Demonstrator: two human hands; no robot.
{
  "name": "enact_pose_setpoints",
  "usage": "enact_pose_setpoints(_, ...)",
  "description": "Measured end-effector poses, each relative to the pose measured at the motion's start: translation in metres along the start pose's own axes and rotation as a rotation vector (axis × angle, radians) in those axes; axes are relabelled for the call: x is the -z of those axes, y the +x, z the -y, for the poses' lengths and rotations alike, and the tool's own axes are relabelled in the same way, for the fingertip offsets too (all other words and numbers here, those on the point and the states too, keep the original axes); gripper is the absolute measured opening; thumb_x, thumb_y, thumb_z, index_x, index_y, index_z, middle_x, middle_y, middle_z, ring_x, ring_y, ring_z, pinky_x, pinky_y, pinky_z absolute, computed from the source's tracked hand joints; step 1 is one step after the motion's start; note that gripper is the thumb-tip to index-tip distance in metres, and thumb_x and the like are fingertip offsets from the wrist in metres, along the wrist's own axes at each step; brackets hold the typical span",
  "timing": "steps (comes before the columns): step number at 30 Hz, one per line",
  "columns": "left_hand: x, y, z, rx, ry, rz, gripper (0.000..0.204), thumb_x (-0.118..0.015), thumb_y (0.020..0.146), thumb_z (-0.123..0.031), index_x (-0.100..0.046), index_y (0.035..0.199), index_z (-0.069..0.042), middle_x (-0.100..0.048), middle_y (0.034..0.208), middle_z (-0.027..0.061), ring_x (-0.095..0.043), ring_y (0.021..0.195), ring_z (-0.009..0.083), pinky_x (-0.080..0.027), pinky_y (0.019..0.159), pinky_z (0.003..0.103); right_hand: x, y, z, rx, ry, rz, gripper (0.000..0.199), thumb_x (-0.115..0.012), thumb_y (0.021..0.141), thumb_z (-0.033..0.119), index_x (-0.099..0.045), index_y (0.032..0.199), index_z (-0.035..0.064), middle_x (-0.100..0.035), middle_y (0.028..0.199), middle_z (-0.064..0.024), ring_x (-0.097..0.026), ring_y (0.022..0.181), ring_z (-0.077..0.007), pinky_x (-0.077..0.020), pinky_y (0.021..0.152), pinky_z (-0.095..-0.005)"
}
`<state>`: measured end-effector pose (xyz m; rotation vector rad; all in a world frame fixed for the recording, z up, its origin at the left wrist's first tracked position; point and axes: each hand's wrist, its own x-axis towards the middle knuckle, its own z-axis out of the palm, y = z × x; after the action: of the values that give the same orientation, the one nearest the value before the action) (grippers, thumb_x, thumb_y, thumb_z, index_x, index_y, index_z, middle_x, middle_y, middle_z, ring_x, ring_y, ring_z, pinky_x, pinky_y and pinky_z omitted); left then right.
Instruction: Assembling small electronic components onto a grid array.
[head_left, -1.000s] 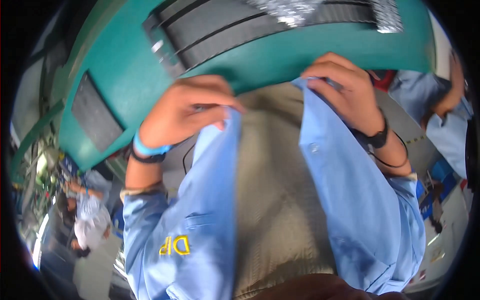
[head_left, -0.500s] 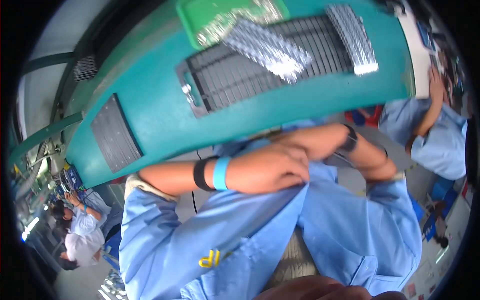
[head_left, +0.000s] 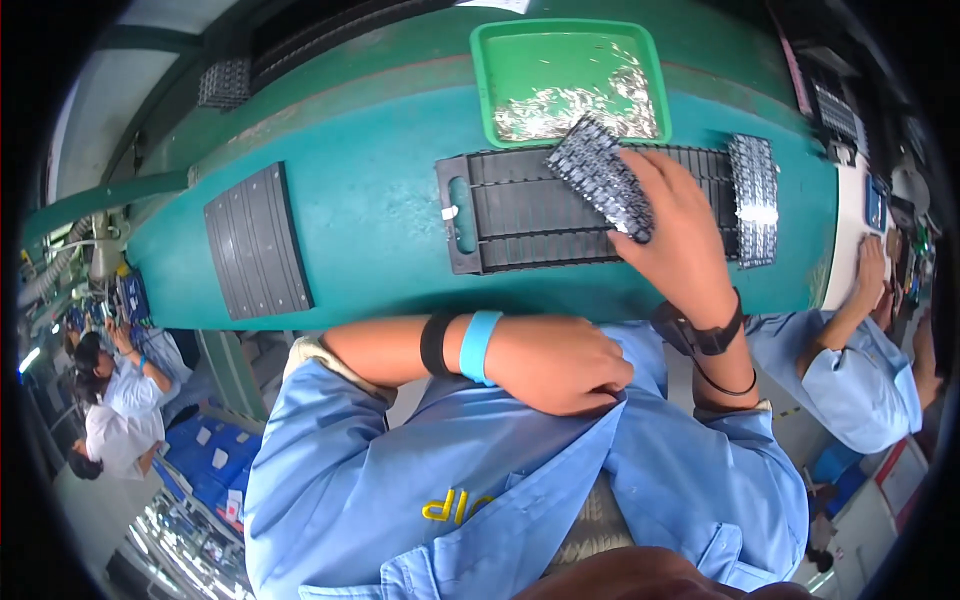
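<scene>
My right hand (head_left: 680, 235) reaches out over the teal table and holds a small black block of parts (head_left: 600, 176) tilted across a long black slotted tray (head_left: 520, 215). My left hand (head_left: 565, 365) rests closed against the front of my blue shirt, below the table's edge, with a blue band and a black band on that wrist. Just beyond the black tray stands a green tray (head_left: 485, 75) with a heap of small shiny metal parts (head_left: 570, 100) in it.
A second black parts block (head_left: 755, 200) lies at the tray's right end. A grey ribbed mat (head_left: 255, 240) lies on the left of the teal table (head_left: 370, 200). A person in blue works at the right (head_left: 860, 370); other people stand at the far left (head_left: 115, 400).
My right hand has left my shirt front and gone out to the black tray, where it now holds the parts block. My view has swung up onto the table. The left hand stays at my shirt.
</scene>
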<state>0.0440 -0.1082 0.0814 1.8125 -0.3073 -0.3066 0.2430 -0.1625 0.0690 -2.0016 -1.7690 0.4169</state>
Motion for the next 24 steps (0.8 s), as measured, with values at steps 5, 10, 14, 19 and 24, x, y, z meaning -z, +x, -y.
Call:
enact_pose_setpoints(5,0.046,-0.028,0.018,0.091,-0.379,-0.165,0.029,-0.066,0.100,-0.029,-0.066,0.103,0.000,-0.072,0.097,0.0142,-0.071,0.084,0.0245,-0.056,0.076,0.040,0.029,0.028,0.021,-0.082,0.319,-0.001,0.085,-0.092,0.069,0.016,-0.054,0.144,0.0054,-0.056,0.139,-0.0135,-0.057,0.125,-0.0324,-0.0481,0.104,-0.0456)
enact_pose_setpoints(10,0.076,-0.050,0.037,0.045,-0.991,-0.976,0.042,-0.062,0.104,-0.023,-0.052,0.140,-0.003,-0.070,0.122,0.0107,-0.068,0.106,0.0214,-0.055,0.093,0.040,-0.002,0.057,0.053,-0.075,0.584,-0.124,0.087,-0.094,0.068,0.023,-0.056,0.144,0.0085,-0.057,0.137,-0.0112,-0.058,0.119,-0.0273,-0.0492,0.100,-0.0418)
enact_pose_setpoints(14,0.100,-0.047,0.052,-0.223,-1.370,-1.103,0.042,-0.057,0.105,-0.016,-0.049,0.143,-0.002,-0.065,0.134,0.0118,-0.062,0.123,0.0212,-0.050,0.104,0.040,-0.020,0.084,0.040,0.042,0.481,-0.149,0.071,-0.091,0.074,0.024,-0.061,0.137,0.0077,-0.060,0.130,-0.0115,-0.059,0.115,-0.0250,-0.0504,0.096,-0.0382)
enact_pose_setpoints(19,0.116,-0.062,0.074,-0.316,-1.350,-1.094,0.040,-0.054,0.106,-0.017,-0.051,0.142,0.001,-0.064,0.136,0.0116,-0.064,0.123,0.0216,-0.051,0.105,0.039,-0.022,0.118,-0.006,0.057,0.414,-0.052,0.038,-0.084,0.083,0.019,-0.071,0.116,0.0044,-0.068,0.113,-0.0121,-0.067,0.100,-0.0287,-0.0538,0.084,-0.0390)
enact_pose_setpoints(24,0.105,-0.079,0.076,0.021,-1.188,-1.186,0.041,-0.052,0.106,-0.018,-0.052,0.141,0.003,-0.064,0.137,0.0130,-0.066,0.119,0.0235,-0.052,0.104,0.039,-0.038,0.118,-0.008,-0.019,0.172,0.112,0.017,-0.075,0.088,0.009,-0.072,0.104,0.0012,-0.071,0.093,-0.0127,-0.070,0.083,-0.0320,-0.0548,0.075,-0.0389)
